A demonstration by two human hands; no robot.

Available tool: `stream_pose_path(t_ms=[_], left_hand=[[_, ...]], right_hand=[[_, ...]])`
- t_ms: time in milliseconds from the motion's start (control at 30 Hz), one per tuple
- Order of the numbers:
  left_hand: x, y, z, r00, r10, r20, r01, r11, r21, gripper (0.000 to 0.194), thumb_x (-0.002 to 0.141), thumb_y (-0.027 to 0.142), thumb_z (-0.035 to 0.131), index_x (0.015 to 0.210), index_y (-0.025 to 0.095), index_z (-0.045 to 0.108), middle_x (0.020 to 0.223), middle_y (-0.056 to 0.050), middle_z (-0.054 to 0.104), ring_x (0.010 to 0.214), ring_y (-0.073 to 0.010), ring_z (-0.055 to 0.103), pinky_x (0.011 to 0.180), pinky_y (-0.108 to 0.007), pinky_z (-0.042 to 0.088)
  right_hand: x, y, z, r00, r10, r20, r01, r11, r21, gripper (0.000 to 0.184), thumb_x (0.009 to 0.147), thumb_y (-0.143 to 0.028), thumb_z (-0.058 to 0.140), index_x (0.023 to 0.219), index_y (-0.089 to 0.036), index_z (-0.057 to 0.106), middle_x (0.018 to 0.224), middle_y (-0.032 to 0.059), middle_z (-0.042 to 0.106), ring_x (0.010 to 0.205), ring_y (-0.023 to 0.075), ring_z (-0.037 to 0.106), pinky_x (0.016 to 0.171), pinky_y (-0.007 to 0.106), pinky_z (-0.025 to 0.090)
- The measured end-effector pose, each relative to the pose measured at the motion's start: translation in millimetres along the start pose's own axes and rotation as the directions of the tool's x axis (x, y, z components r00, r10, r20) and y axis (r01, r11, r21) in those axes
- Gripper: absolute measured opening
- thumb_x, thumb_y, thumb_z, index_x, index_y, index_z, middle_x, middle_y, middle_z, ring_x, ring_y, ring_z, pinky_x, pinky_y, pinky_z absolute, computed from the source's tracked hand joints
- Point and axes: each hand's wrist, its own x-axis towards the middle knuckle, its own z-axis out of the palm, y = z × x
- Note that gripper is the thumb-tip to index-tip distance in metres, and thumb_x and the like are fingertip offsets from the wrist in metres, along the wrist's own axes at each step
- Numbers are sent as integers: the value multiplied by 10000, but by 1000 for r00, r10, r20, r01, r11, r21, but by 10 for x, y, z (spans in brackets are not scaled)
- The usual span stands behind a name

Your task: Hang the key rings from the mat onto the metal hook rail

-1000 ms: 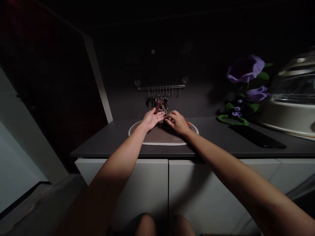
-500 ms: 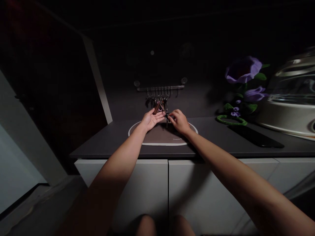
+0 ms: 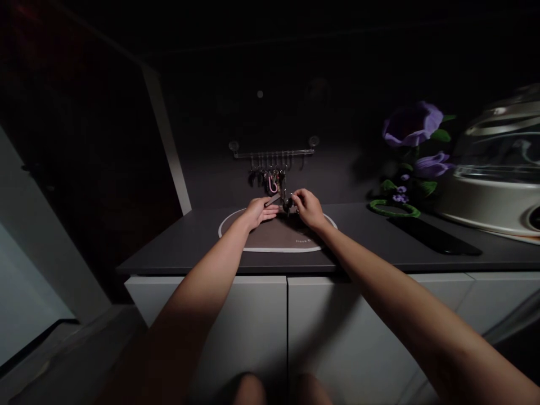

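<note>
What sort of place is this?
Perhaps a home's entrance or kitchen corner: a thin clear hook rail with what look like small metal keys, a flat dark grey counter, and white flat-fronted cabinets below.

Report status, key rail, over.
Left hand open, palm up, flat strip at thumb. Right hand: fingers at key bunch, grip unclear. Other keys hang close above.
</note>
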Motion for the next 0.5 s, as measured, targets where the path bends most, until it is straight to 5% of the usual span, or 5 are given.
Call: stream_pose_path(t_ms=[267,400,500], left_hand=[[10,-60,6,983,179,-49,-158,946,283,86,731,181,535,769,136,597,767,-57,664,722,-143,614,785,-342,465],[13,-70,28,883,468,32,-440,804,400,140,703,203,589,811,139,652,861,-55,676,822,-147,593,843,-308,423],[4,-68,39,813,564,144,-571,725,385,193,699,243,613,848,131,661,879,-58,681,843,-151,590,850,-297,412]], right_hand=[[21,-5,-15,994,104,-16,-102,990,97,220,833,-357,427,780,-165,522,767,45,565,728,144,489,691,257,372],[15,0,1,992,123,22,-125,981,149,248,823,-389,438,775,-164,533,743,34,567,713,138,489,673,249,372],[9,4,12,991,116,63,-125,977,171,258,817,-399,448,775,-164,544,745,32,574,716,137,495,671,247,375]])
